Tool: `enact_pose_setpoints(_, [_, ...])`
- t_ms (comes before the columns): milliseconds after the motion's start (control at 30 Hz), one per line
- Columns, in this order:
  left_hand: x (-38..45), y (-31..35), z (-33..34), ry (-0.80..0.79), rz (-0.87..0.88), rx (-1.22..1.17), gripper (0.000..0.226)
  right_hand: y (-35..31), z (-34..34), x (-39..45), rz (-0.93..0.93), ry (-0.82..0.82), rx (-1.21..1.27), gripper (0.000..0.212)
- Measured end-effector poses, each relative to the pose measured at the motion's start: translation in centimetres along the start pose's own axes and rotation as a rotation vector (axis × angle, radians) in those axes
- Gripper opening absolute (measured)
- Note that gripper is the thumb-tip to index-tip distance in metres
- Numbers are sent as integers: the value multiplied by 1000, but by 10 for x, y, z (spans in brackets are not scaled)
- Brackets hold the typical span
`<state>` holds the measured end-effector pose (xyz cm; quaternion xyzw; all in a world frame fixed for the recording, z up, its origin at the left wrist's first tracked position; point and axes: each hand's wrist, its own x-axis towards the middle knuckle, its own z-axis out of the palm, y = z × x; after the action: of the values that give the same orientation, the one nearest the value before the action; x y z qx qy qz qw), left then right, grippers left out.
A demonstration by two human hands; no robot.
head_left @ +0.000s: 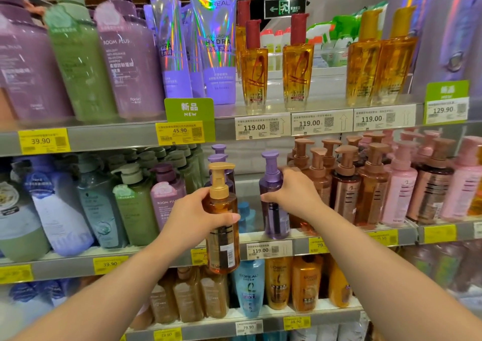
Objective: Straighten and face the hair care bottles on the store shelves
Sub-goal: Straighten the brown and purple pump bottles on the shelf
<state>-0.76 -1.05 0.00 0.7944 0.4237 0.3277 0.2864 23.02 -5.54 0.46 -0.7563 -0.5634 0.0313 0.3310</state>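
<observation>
From the head camera, a person is standing close to the store shelves with both bare arms reaching forward. The left hand [194, 211] is wrapping around an amber pump bottle [223, 222] with a gold pump, the thumb crossing its front and the fingers curling behind; the bottle is being held upright in front of the middle shelf [339, 241], its base hanging below the shelf's edge, just beside a white price tag [266, 249] at its 3 o'clock. The right hand [293, 193] is closing on a purple pump bottle [273, 197] that is standing on the middle shelf, the fingers curving over its right shoulder and the thumb pointing toward 9 o'clock. Between the two bottles a small blue bottle [245, 216] is sitting further back. At 3 o'clock of the right hand, brown pump bottles [347, 184] are crowding together, with pink bottles [399, 192] beyond them. At 9 o'clock of the left hand, green bottles [135, 205] and lilac ones are lining the same shelf. Up at 12 o'clock, on the top shelf [117, 135], shiny purple tubes [216, 43] are standing beside golden oil bottles [254, 66] with red caps. Down at 6 o'clock, orange and blue shampoo bottles [249, 287] are filling the lower shelf.
</observation>
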Motion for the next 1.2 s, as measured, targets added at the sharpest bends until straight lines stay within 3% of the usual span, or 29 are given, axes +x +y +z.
enact_pose_setpoints(300, [-2, 8, 4, 12, 14, 17, 50, -35, 29, 9, -85, -56, 174, 55])
enact_pose_setpoints(467, [-3, 11, 6, 17, 20, 0, 51, -26, 35, 16, -23, -113, 286, 57])
enact_pose_setpoints(633, [1, 17, 18, 12, 27, -12, 53, -12, 22, 13, -5, -233, 468, 41])
enact_pose_setpoints(967, [8, 34, 58, -40, 36, -71, 65, 20, -11, -13, -37, -178, 665, 32])
enact_pose_setpoints(1200, [9, 51, 85, -45, 67, -48, 83, 37, -27, -28, -176, -412, 554, 35])
